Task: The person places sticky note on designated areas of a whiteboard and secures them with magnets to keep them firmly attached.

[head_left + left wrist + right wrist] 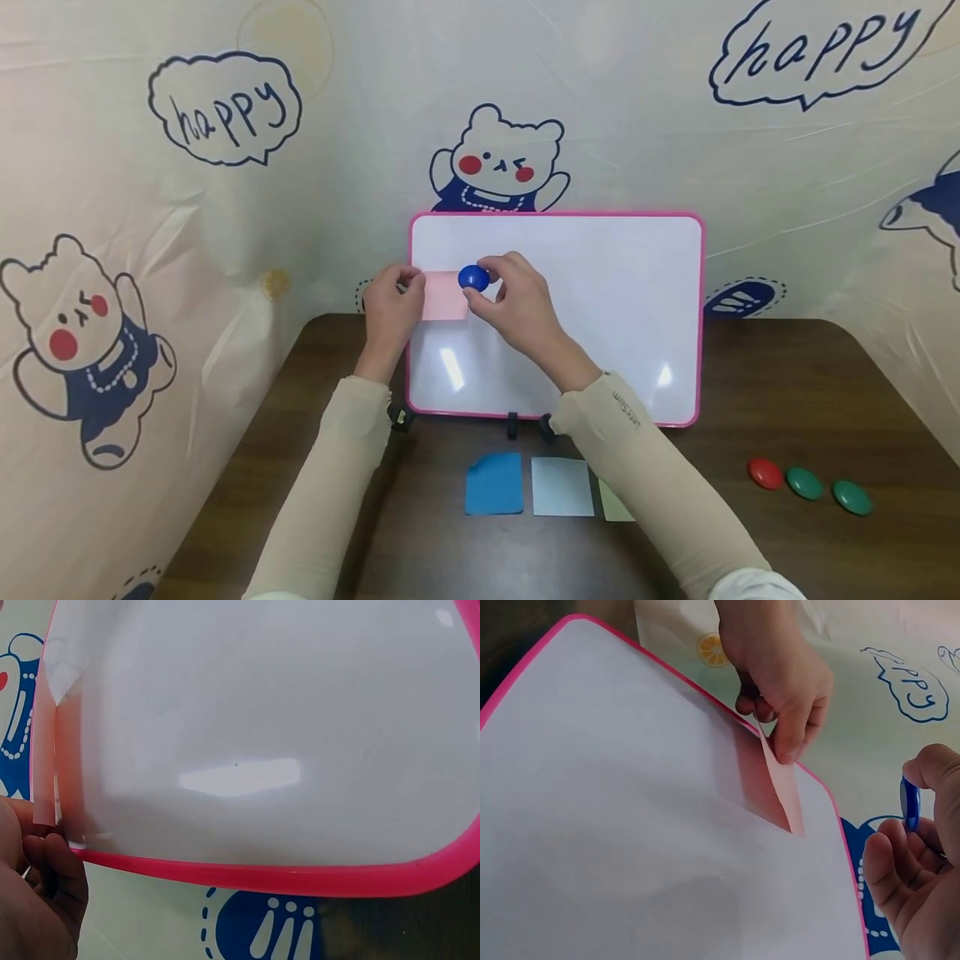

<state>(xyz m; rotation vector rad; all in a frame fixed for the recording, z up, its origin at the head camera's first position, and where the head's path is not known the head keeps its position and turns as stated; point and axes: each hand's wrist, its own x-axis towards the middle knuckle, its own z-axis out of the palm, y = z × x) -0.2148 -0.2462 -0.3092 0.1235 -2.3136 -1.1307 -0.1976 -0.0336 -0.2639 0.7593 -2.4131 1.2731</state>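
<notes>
My left hand (393, 304) pinches the left edge of a pink paper square (442, 297) in front of the whiteboard (600, 325), near its left side. In the right wrist view the pink sheet (781, 791) stands at a slant to the board, its shadow beside it. Between thumb and fingertips my right hand (521, 304) pinches a round blue magnet (473, 277), which overlaps the sheet's right edge in the head view. The magnet (910, 804) shows edge-on in the right wrist view, with a grey back facing the board side.
The pink-framed board leans upright on black stand feet (512, 426). Before it lie a blue square (494, 486), a pale blue square (562, 487) and a light green square (613, 504) partly under the right sleeve. One red magnet (766, 473) and two green magnets (805, 483) lie at right.
</notes>
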